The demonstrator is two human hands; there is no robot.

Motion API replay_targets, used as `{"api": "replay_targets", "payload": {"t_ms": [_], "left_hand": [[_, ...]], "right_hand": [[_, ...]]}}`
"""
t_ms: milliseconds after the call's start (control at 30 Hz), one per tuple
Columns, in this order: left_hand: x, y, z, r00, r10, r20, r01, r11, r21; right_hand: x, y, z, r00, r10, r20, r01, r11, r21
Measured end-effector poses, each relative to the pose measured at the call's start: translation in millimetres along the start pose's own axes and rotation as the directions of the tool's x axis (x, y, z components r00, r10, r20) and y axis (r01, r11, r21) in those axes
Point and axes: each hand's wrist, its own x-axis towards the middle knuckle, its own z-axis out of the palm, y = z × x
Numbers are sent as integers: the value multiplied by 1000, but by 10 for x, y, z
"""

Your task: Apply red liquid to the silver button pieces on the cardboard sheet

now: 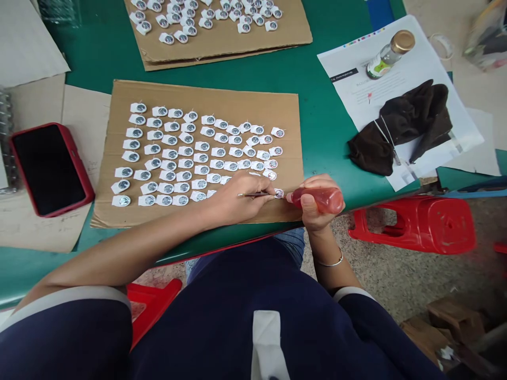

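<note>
My left hand (245,198) is closed around a thin metal tool (253,195), perhaps tweezers, pointing to the right. Its tip is beside a small round silver piece on a white tab (279,193), near the cardboard's front right corner. In my right hand (316,219) is a red squeeze bottle (322,200), tilted on its side with its nozzle toward that same piece. Uneven rows of several similar pieces (170,153) lie on the cardboard sheet (206,95). My left hand and forearm hide part of the front rows.
Another cardboard sheet (222,50) with similar pieces lies behind. A red-cased phone (51,169) is at left. At right are a printed paper (344,100), a gold-capped glass bottle (386,59) and dark brown cloth (412,121). A red stool (447,224) stands below the table edge.
</note>
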Motion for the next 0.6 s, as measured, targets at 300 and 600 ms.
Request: {"api": "replay_targets", "payload": {"t_ms": [300, 600], "left_hand": [[-59, 84, -77, 987, 2, -163, -2, 1000, 0], [-445, -37, -73, 878, 417, -236, -332, 884, 328]], "right_hand": [[255, 64, -121, 892, 204, -402, -158, 977, 146], [302, 0, 242, 962, 185, -203, -149, 972, 182]]}}
